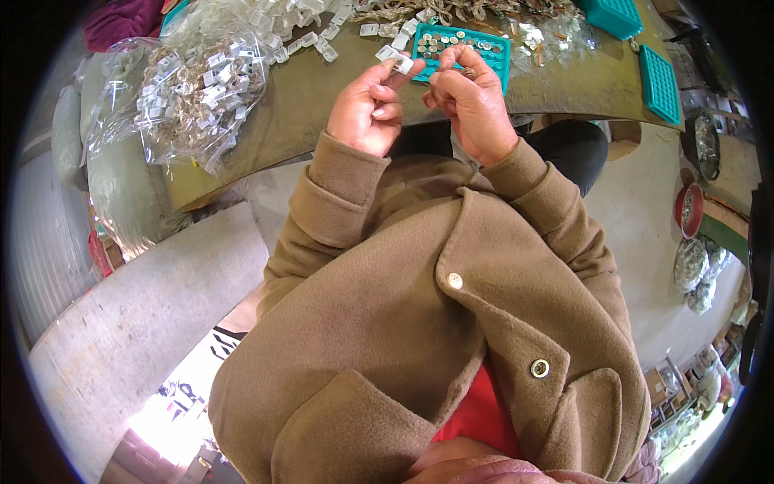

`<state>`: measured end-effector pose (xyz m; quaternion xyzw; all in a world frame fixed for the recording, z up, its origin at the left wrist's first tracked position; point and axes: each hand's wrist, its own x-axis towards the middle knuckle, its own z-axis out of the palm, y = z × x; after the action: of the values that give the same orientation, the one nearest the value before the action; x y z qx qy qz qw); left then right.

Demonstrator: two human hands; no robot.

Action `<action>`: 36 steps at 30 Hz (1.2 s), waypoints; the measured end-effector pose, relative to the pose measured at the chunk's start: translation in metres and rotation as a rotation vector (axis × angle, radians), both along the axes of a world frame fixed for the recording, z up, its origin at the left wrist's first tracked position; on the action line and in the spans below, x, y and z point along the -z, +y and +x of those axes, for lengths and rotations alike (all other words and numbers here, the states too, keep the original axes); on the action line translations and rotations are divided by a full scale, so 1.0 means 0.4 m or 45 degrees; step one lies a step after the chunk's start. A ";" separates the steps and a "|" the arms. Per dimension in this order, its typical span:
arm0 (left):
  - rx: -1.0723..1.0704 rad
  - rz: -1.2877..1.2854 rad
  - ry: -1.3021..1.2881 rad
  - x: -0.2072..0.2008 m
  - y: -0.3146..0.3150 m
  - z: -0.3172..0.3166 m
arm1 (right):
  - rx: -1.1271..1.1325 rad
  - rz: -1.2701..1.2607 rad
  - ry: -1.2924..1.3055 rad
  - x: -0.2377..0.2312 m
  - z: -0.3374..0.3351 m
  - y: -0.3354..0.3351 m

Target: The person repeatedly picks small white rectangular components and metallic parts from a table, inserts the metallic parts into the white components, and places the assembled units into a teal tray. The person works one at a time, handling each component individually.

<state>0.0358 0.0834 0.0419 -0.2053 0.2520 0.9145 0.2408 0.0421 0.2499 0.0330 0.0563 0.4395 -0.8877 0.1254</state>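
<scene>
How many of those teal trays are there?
3 plainly visible: the middle tray by the right hand, the rightmost tray, and the top tray beyond it. More may be hidden or stacked; a teal edge at upper left is unclear.

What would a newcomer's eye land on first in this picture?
Probably the brown coat, which fills the middle and lower part of the view. Above it, the left hand holds a small white piece, with the right hand beside it, near a teal tray. At upper left, a bulging clear bag shows many white pieces inside.
</scene>
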 end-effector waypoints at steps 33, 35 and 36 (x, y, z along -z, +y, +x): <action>0.412 -0.575 0.295 0.047 0.088 -0.010 | 0.389 2.089 0.845 0.095 -0.098 0.199; 0.396 -0.593 0.314 0.048 0.091 -0.020 | 0.362 2.082 0.902 0.087 -0.106 0.202; 0.390 -0.609 0.301 0.049 0.095 -0.024 | 0.346 2.041 0.926 0.084 -0.113 0.204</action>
<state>0.0263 0.1213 0.0222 -0.1080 0.5143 0.7999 0.2899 -0.0030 0.3316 -0.0004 -0.1065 0.9307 -0.2836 -0.2051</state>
